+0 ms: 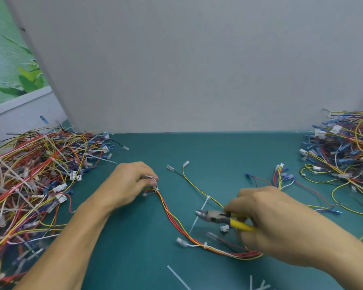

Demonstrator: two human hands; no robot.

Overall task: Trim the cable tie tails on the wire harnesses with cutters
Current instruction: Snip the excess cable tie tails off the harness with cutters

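A teal tabletop point(134, 237) runs up to a plain grey partition point(197, 70). The left hand point(128, 185) has its fingers point(148, 178) curled, pinching one end of a wire harness point(170, 215). The harness trails from there to beneath the right hand point(266, 222), whose fingers point(239, 203) are wrapped round yellow-handled cutters point(214, 216). The cutter tip meets a white cable tie tail point(203, 206) just ahead of those fingers. A left pile point(29, 174) and a right pile point(344, 151) of harnesses lie well outside the hands. Cut tails point(178, 277) lie behind the fingers, nearer the person.
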